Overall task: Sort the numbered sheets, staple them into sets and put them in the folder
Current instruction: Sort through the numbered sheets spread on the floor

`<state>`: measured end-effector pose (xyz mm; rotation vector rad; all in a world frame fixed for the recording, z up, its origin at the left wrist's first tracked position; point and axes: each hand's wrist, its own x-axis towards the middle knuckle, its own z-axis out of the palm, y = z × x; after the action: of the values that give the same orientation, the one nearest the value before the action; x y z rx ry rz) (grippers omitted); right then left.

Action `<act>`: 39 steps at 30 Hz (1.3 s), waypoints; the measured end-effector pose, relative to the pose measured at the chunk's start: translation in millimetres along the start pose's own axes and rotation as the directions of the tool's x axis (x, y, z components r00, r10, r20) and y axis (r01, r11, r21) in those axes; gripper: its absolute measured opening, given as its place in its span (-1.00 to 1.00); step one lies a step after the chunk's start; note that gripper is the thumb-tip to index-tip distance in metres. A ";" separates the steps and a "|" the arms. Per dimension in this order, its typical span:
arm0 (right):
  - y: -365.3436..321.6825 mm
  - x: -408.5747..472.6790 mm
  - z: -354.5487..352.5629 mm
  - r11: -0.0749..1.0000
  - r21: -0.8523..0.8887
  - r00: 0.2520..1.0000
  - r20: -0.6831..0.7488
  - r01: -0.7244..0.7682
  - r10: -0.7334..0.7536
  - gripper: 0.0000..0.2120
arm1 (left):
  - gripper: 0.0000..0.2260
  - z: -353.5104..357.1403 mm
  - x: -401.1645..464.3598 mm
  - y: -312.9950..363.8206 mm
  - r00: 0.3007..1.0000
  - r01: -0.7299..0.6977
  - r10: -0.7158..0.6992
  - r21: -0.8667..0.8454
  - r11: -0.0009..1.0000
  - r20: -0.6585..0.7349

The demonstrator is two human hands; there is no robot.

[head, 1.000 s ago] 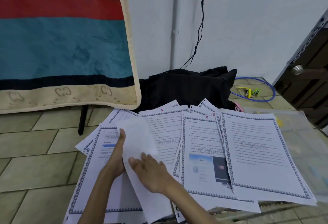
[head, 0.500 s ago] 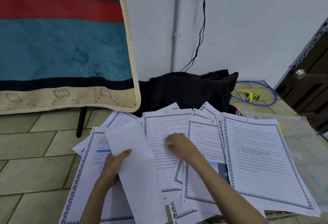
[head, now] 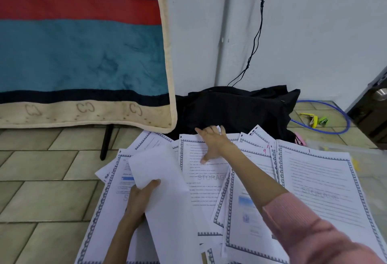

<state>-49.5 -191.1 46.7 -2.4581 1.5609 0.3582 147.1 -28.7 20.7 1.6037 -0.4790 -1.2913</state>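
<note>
- We're down on a tiled floor (head: 48,182) in a corner, white wall behind, a teal and red blanket (head: 79,50) hanging at the left and a black bag (head: 234,111) slumped against the wall.
- Across the tiles, the numbered sheets (head: 322,192) lie fanned out and overlapping, printed side up, and that spread looks deliberate: the red handwritten numbers sit at the top edges, so a fan lets each one peek out for sorting.
- Long axes run away from the person towards the wall, top edges far, the left ones splayed leftwards and the right ones nearly straight.
- A clear plastic folder (head: 368,159), as best I can judge, lies at the far right, partly under the sheets and waiting for finished sets.
- Left hand (head: 140,199) grips a blank-faced sheet (head: 165,186), thumb curled over its edge, lifting it clear of the pile; it tilts up and to the left, probably parked there so the pages beneath stay readable.
- Right hand (head: 211,144), arm stretched forward, lies spread on the far top edge of the middle sheet (head: 205,180), fingers straight and thumb pressing the page; I'd say it is feeling for that corner number, gripping nothing yet.
- Small things last: staplers (head: 314,119), yellow and green, sit well apart by the blue cable (head: 343,121).
</note>
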 end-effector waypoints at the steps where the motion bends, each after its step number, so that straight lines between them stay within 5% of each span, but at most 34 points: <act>1: 1.0 1.2 1.0 1.000 -0.001 1.000 -0.002 0.005 -0.005 0.11 | -0.93 0.2 -0.5 0.5 1.000 -0.004 0.004 -0.001 1.000 -0.001; 5: 0.0 -4.4 1.8 0.999 0.050 1.000 -0.024 0.020 -0.019 -0.01 | -0.92 1.1 -1.6 5.6 1.000 0.009 -0.010 0.069 0.998 0.007; 7: -6.3 -13.4 3.0 0.998 0.059 0.998 -0.054 0.020 -0.017 -0.26 | -0.89 1.8 -1.4 10.5 1.000 -0.003 0.001 0.119 0.993 0.025; 9: -17.4 -26.6 9.9 0.957 0.289 0.984 -0.169 -0.006 0.057 -0.55 | -0.90 4.6 0.3 15.4 0.998 -0.044 0.035 0.188 0.981 0.050; 10: -25.5 -38.7 10.6 0.847 0.531 0.973 -0.178 -0.028 0.144 -0.67 | -0.89 8.4 -0.8 18.8 0.997 -0.066 0.052 0.231 0.971 0.064; 12: -41.2 -67.3 9.0 0.425 0.901 0.978 -0.005 -0.087 0.209 -0.77 | -0.81 18.7 -4.9 25.3 0.990 -0.124 0.095 0.316 0.941 0.106; 14: -46.2 -90.9 10.9 0.118 0.972 0.972 0.186 -0.203 0.146 -0.62 | -0.70 30.7 -17.0 35.0 0.974 -0.184 0.128 0.325 0.928 0.185; 17: -36.3 -109.9 20.6 -0.079 0.961 0.958 0.273 -0.266 0.090 -0.41 | -0.55 37.3 -27.2 48.5 0.964 -0.165 0.110 0.221 0.961 0.242; 21: -13.9 -119.4 31.2 -0.242 0.932 0.952 0.295 -0.268 0.083 -0.19 | -0.27 28.8 -11.5 48.2 0.947 0.024 -0.107 0.265 0.964 0.304; 26: 2.1 -125.7 23.5 -0.147 0.960 0.962 0.254 -0.239 0.096 -0.44 | -0.50 19.3 -3.9 22.5 0.938 -0.270 0.033 0.669 0.692 0.344; 29: 0.1 -118.0 26.0 0.049 0.985 0.966 0.153 -0.166 0.207 -0.74 | -0.47 17.4 3.7 4.7 0.921 -0.360 0.109 0.709 0.606 0.375; 34: -13.8 -109.4 33.4 0.226 0.971 0.954 0.000 -0.071 0.300 -0.75 | -0.34 16.3 16.8 21.3 0.895 -0.444 0.237 0.702 0.557 0.378; 37: -10.4 -115.3 35.0 0.225 0.974 0.974 -0.016 -0.036 0.227 -0.78 | 0.01 9.5 40.9 44.9 0.805 -0.524 0.415 0.836 0.163 0.424; 39: -7.0 -117.9 35.4 0.245 0.969 0.988 -0.004 -0.035 0.157 -0.79 | 0.17 9.6 53.2 55.6 0.749 -0.564 0.377 0.823 -0.068 0.545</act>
<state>-94.7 -76.5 50.2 -1.3363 1.2910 -0.6210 172.0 -99.1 41.9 1.9682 -2.2180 -0.3339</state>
